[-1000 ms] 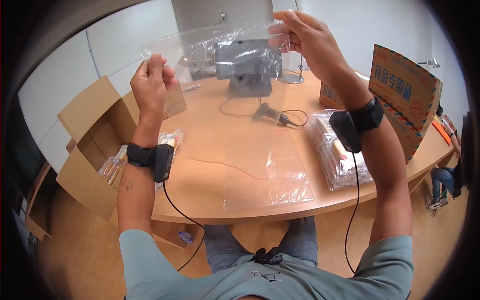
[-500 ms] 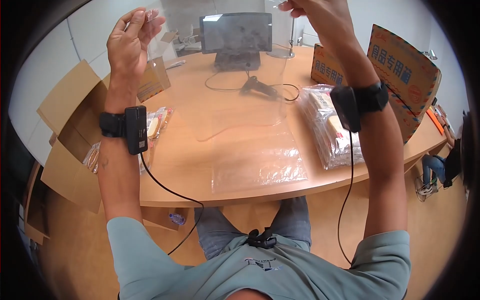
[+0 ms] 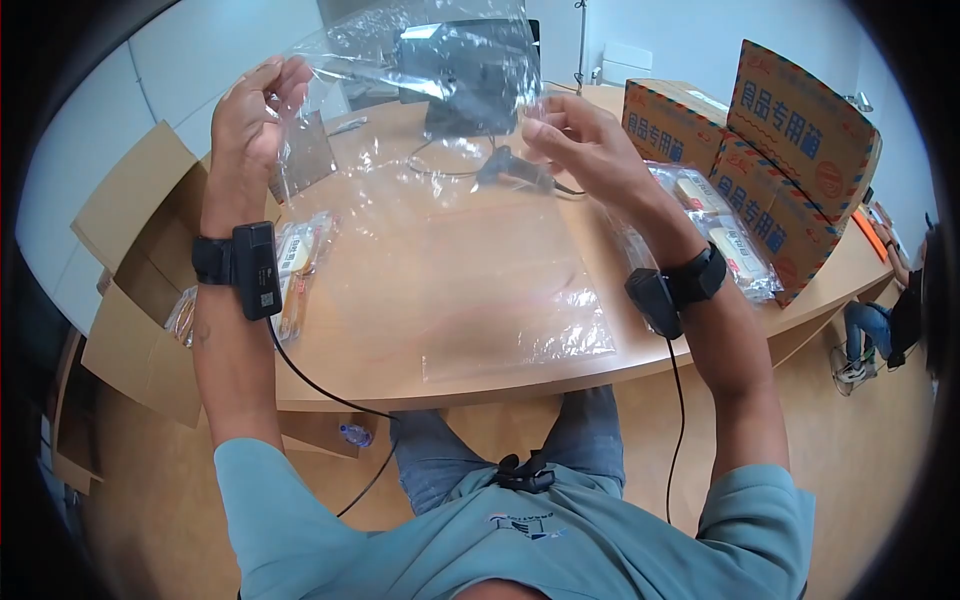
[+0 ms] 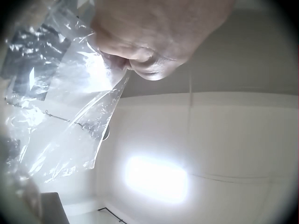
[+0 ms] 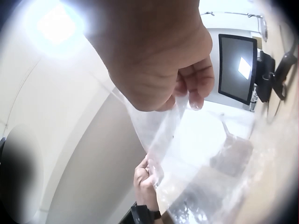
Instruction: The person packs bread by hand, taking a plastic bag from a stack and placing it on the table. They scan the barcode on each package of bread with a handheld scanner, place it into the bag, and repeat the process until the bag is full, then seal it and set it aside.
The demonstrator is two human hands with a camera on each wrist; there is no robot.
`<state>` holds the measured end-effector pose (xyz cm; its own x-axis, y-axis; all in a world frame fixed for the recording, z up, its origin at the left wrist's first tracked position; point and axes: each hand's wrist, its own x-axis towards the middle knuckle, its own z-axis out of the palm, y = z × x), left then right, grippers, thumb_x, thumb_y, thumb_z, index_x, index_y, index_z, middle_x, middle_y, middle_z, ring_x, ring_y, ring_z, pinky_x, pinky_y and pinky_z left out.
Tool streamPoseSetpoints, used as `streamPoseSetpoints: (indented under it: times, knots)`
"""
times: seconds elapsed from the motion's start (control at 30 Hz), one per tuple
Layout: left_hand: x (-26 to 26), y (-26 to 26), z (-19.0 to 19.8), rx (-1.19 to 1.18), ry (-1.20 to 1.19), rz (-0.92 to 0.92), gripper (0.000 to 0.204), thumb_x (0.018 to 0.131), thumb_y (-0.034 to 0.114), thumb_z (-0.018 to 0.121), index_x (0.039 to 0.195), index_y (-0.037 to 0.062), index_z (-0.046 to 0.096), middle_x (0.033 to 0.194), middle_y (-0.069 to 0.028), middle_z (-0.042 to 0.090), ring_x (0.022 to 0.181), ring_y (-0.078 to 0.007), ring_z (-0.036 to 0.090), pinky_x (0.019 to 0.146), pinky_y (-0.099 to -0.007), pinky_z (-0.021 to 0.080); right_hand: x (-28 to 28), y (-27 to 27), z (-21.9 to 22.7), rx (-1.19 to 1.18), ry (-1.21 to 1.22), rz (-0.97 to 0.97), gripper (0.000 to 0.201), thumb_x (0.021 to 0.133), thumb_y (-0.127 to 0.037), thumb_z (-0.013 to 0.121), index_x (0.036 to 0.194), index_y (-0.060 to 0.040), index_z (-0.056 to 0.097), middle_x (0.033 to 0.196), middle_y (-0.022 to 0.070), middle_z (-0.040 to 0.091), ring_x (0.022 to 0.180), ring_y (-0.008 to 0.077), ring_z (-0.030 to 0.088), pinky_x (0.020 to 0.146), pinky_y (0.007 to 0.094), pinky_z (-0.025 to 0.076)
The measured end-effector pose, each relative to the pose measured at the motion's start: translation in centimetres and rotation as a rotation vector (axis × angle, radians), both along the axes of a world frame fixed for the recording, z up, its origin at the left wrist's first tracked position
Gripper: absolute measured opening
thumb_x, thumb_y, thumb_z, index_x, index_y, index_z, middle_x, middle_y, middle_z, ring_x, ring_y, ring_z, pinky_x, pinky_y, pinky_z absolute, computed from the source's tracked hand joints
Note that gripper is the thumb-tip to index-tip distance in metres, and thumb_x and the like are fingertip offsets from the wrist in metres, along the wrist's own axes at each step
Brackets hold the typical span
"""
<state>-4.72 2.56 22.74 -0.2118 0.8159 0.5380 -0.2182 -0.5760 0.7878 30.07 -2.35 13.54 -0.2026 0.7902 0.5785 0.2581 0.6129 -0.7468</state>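
Observation:
A clear plastic bag (image 3: 390, 120) is stretched between my two hands above the far half of the table. My left hand (image 3: 245, 115) pinches its left edge; in the left wrist view the bag (image 4: 70, 112) hangs wrinkled and shiny from the fingers. At its right edge, my right hand (image 3: 590, 148) pinches the film between thumb and fingers. The right wrist view shows the film (image 5: 156, 130) running from these fingertips towards the left hand (image 5: 144, 179). Another clear plastic sheet or bag (image 3: 540, 345) lies flat near the table's front edge.
Clear-wrapped packs of pale food (image 3: 735, 255) lie on the right, more packs (image 3: 295, 255) on the left. Printed cardboard boxes (image 3: 790, 140) stand at the right; an open carton (image 3: 140, 220) stands left. Behind the bag are a monitor (image 3: 535, 45) and a black handheld scanner (image 3: 500, 165).
My right hand has come down and inward, and the left hand has lowered slightly. The bag, hanging nearly invisible half a second ago, now shows crumpled and glossy between them.

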Motion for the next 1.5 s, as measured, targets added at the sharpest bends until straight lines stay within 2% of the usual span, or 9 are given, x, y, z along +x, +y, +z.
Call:
streamPoseSetpoints:
  times: [0.17, 0.43, 0.7, 0.8, 0.9, 1.0, 1.17, 1.3, 1.5]
  knots:
    - [1.0, -0.5, 0.0, -0.097, -0.235, -0.091, 0.018, 0.095, 0.005, 0.058, 0.109, -0.0056, 0.055, 0.102, -0.0175, 0.067, 0.094, -0.0288, 0.070, 0.071, -0.0280, 0.060, -0.1, -0.2, -1.7, -0.079, -0.068, 0.203, 0.029, 0.093, -0.026, 0.064, 0.097, 0.0027, 0.063, 0.083, 0.0072, 0.069, 0.072, 0.0123, 0.066, 0.060, 0.0258, 0.050]
    - [-4.0, 1.0, -2.6, -0.168, -0.288, 0.001, 0.017, 0.092, 0.007, 0.066, 0.106, -0.0009, 0.060, 0.106, -0.0106, 0.066, 0.101, -0.0216, 0.066, 0.078, -0.0276, 0.058, 1.8, -2.0, -3.2, -0.218, -0.003, -0.041, 0.026, 0.095, -0.025, 0.059, 0.092, -0.0001, 0.064, 0.076, 0.0036, 0.064, 0.064, 0.0113, 0.061, 0.058, 0.0262, 0.047]
    - [-3.1, 0.6, -3.3, -0.073, -0.250, 0.000, 0.015, 0.094, 0.009, 0.063, 0.107, 0.0009, 0.061, 0.104, -0.0105, 0.066, 0.094, -0.0209, 0.065, 0.079, -0.0327, 0.056, 0.7, -0.7, -4.2, 0.041, 0.022, 0.154, 0.028, 0.096, -0.026, 0.060, 0.101, 0.0014, 0.065, 0.079, 0.0038, 0.066, 0.074, 0.0109, 0.061, 0.069, 0.0253, 0.048]
    - [-2.9, 0.1, -3.5, -0.083, -0.093, -0.019, 0.024, 0.095, 0.015, 0.063, 0.115, 0.0020, 0.060, 0.111, -0.0118, 0.065, 0.097, -0.0208, 0.063, 0.084, -0.0338, 0.054, 0.5, -1.9, -3.1, -0.072, -0.028, 0.086, 0.028, 0.096, -0.026, 0.060, 0.100, 0.0012, 0.065, 0.075, 0.0028, 0.064, 0.070, 0.0116, 0.062, 0.066, 0.0269, 0.048]
    - [-3.4, -1.4, -1.9, -0.073, 0.485, 0.231, 0.040, 0.094, 0.022, 0.064, 0.128, 0.0034, 0.055, 0.125, -0.0132, 0.062, 0.109, -0.0208, 0.061, 0.093, -0.0339, 0.049, 0.9, -3.0, -1.5, -0.085, -0.132, 0.010, 0.028, 0.096, -0.025, 0.060, 0.093, 0.0018, 0.065, 0.068, 0.0035, 0.060, 0.067, 0.0123, 0.063, 0.061, 0.0291, 0.048]
    - [-1.3, -4.1, 0.5, 0.251, 0.752, 0.325, 0.054, 0.094, 0.029, 0.065, 0.139, 0.0042, 0.048, 0.136, -0.0134, 0.056, 0.121, -0.0204, 0.056, 0.100, -0.0320, 0.045, 1.0, -4.3, 0.7, -0.013, -0.319, -0.036, 0.027, 0.095, -0.023, 0.061, 0.088, 0.0038, 0.064, 0.063, 0.0070, 0.055, 0.064, 0.0134, 0.060, 0.058, 0.0306, 0.045]
    - [2.2, -5.3, 1.4, 0.302, 0.965, -0.126, 0.041, 0.097, 0.035, 0.063, 0.120, 0.0008, 0.063, 0.114, -0.0111, 0.068, 0.110, -0.0182, 0.064, 0.100, -0.0332, 0.047, 0.4, -5.8, 3.2, 0.141, -0.516, -0.122, 0.021, 0.091, -0.016, 0.063, 0.092, 0.0047, 0.063, 0.064, 0.0125, 0.053, 0.060, 0.0178, 0.053, 0.058, 0.0325, 0.044]
    - [1.6, -3.7, -0.4, 0.250, 0.603, -0.235, 0.032, 0.098, 0.035, 0.062, 0.098, 0.0037, 0.069, 0.084, -0.0068, 0.070, 0.078, -0.0159, 0.070, 0.078, -0.0285, 0.057, 1.5, -6.2, 1.8, 0.433, -0.415, -0.228, 0.018, 0.089, -0.016, 0.068, 0.093, 0.0009, 0.064, 0.071, 0.0139, 0.063, 0.062, 0.0215, 0.061, 0.060, 0.0326, 0.049]
    - [-0.1, -3.1, -1.2, 0.082, 0.499, -0.291, 0.032, 0.099, 0.034, 0.060, 0.096, 0.0026, 0.067, 0.082, -0.0058, 0.070, 0.078, -0.0166, 0.070, 0.075, -0.0290, 0.058, 4.0, -6.1, 1.3, 0.769, -0.296, -0.393, 0.011, 0.088, -0.014, 0.070, 0.091, -0.0043, 0.066, 0.077, 0.0104, 0.069, 0.063, 0.0211, 0.067, 0.058, 0.0296, 0.052]
